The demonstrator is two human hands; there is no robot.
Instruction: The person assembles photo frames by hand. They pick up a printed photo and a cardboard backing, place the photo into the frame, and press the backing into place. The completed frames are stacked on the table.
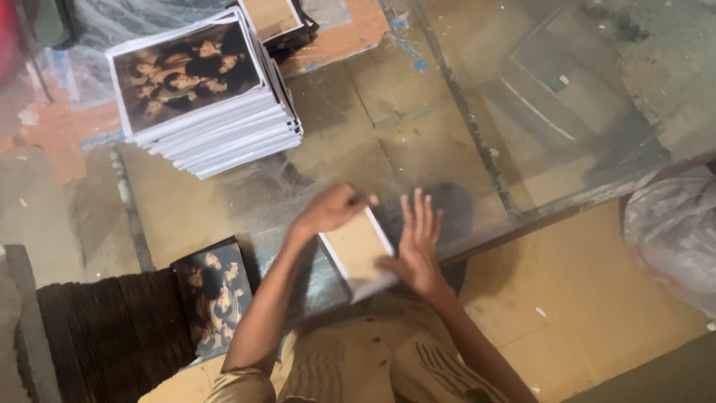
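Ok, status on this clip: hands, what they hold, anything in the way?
Left hand grips top edge of a tan-backed booklet. Right hand open, flat against its side. Tall photo-cover stack sits apart, one photo booklet lies left; nothing blocking.

The right hand [418, 250] covers the lower corner of the tan booklet [358, 248].

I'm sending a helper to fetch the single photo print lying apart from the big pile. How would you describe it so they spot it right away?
Start at the glass tabletop and the tall stack of prints at its far left. Come straight toward the person, to the near edge beside the left forearm. There lies one dark group-portrait print, flat and alone, picture side up, unlike the plain-backed print held in both hands.
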